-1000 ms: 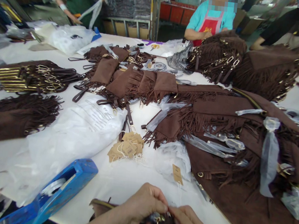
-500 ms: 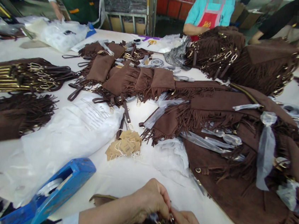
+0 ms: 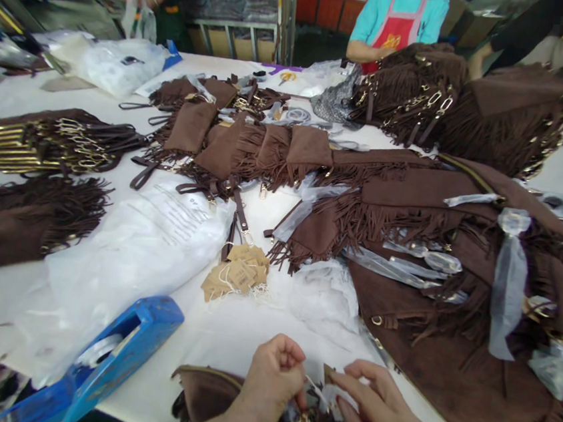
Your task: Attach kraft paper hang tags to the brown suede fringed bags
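My left hand (image 3: 266, 384), closed in a pinch, grips a thin white string (image 3: 314, 386) above a dark brown bag (image 3: 212, 395) at the bottom edge. Between thumb and fingers of my right hand (image 3: 383, 413) is a brown paper hang tag (image 3: 329, 373), mostly hidden by the fingers. The string runs between the two hands. Gold-coloured hardware (image 3: 307, 416) on the bag shows just below them. A small pile of similar paper tags (image 3: 242, 274) with white strings lies beyond my hands.
A blue tape dispenser (image 3: 132, 336) stands at the left, beside a large white plastic bag (image 3: 158, 238). Fringed brown bags (image 3: 429, 334) cover the right side. More brown pouches (image 3: 311, 146) lie mid-table. Across the table are co-workers, one in a red apron (image 3: 398, 32).
My hands have drawn apart, and the white string and tag now show between them. More of the bag is visible at left. The co-worker in green has brought both hands together.
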Available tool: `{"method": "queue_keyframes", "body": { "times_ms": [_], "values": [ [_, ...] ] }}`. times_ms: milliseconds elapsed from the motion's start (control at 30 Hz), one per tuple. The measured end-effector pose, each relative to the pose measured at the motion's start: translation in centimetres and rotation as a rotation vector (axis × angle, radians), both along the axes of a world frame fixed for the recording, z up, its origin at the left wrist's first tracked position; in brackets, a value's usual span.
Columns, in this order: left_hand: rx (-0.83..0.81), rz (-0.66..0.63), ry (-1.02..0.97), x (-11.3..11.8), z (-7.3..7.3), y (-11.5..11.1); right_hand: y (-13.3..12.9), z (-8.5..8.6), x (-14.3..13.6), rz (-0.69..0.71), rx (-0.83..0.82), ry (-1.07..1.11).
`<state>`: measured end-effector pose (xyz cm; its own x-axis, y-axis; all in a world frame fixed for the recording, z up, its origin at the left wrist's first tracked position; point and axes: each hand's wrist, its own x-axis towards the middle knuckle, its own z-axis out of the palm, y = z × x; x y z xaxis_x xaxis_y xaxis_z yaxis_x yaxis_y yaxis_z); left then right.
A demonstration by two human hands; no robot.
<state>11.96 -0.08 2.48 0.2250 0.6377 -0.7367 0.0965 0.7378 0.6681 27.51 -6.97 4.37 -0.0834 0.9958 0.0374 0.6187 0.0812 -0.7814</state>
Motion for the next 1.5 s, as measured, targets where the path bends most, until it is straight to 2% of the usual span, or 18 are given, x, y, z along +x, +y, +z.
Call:
{"method": "queue_keyframes", "body": {
  "times_ms": [100, 233, 333, 400, 500, 567, 633, 767, 967, 1200, 1333, 1500],
  "values": [
    [0.036, 0.083, -0.012, -0.1, -0.4, -0.4, 2.8, 0.8, -0.6, 0.103, -0.160, 0.021],
    [0.070, 0.108, -0.028, -0.4, -0.8, -0.9, 5.4, -0.3, -1.3, 0.226, -0.558, 0.215],
    [0.091, 0.137, -0.029, -0.5, -0.8, -1.0, 5.7, -1.8, -1.6, 0.189, -0.757, 0.538],
    [0.049, 0.157, -0.046, -0.6, -0.7, -0.9, 5.5, -2.6, -1.7, 0.076, -0.811, 0.695],
    [-0.121, 0.099, -0.118, -0.7, -0.5, -0.3, 5.0, -3.1, -1.8, -0.118, -0.842, 0.741],
    [-0.215, 0.012, -0.167, -0.7, -0.2, 0.3, 4.9, -3.2, -1.9, -0.184, -0.847, 0.753],
    [-0.240, -0.031, -0.173, -0.5, 0.0, 0.7, 4.7, -3.2, -1.9, -0.207, -0.838, 0.783],
    [-0.230, -0.027, -0.128, -0.1, 0.2, 0.9, 4.5, -3.3, -2.1, -0.217, -0.801, 0.822],
    [-0.261, -0.069, -0.190, 0.1, -0.1, 1.1, 4.5, -3.4, -2.3, -0.253, -0.723, 0.751],
    [-0.246, -0.067, -0.204, 0.4, 0.1, 1.2, 4.4, -4.0, -2.2, -0.275, -0.815, 0.818],
    [-0.259, -0.012, -0.182, 0.5, 0.2, 1.1, 4.3, -3.8, -1.9, -0.246, -0.792, 0.810],
    [-0.206, 0.100, -0.110, 0.4, -0.4, 0.8, 4.3, -3.3, -1.6, -0.243, -0.791, 0.622]
  ]
}}
